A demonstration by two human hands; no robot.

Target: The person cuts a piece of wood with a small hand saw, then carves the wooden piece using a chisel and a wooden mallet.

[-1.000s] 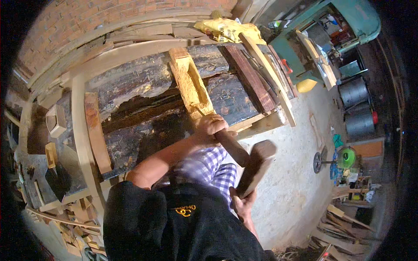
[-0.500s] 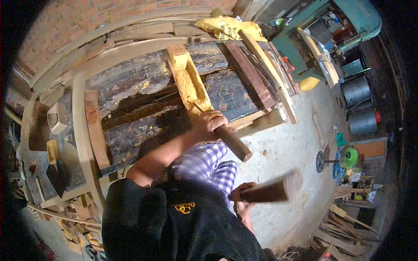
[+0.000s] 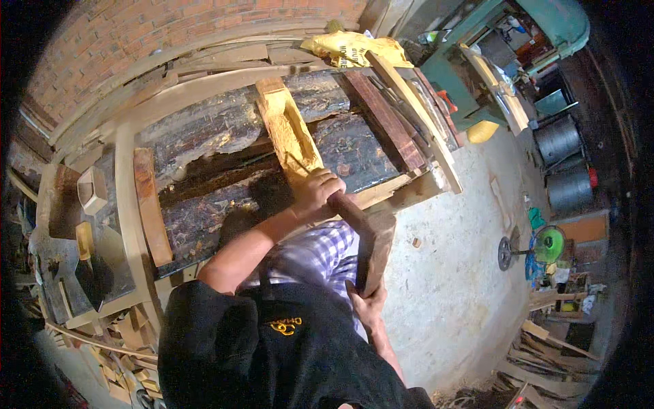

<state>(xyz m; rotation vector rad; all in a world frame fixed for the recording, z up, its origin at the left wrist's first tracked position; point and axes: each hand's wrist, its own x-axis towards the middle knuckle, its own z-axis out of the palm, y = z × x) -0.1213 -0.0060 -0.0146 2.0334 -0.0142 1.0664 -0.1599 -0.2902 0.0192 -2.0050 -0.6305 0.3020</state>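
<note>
My left hand (image 3: 319, 191) is wrapped round the wooden handle of a chisel (image 3: 346, 208). Its thin blade points into the long hollow cut in a yellow wood block (image 3: 270, 90), and pale chips lie in that hollow. In my right hand (image 3: 368, 305) I grip a brown wooden mallet (image 3: 379, 247). The mallet's head meets the butt end of the chisel handle. The block lies across a dark, rough workbench (image 3: 204, 140), its near end partly hidden by my left hand.
A reddish wood strip (image 3: 151, 208) lies left of the block, and a dark red beam (image 3: 386, 119) lies right of it. Farther off are a yellow sack (image 3: 354, 49), a green machine (image 3: 470, 95) and a green fan (image 3: 548, 244). Scrap wood (image 3: 545, 361) lies at lower right.
The mallet has swung up and left from beside my right hip to the chisel's butt end. My left hand has shifted slightly and keeps hold of the chisel.
</note>
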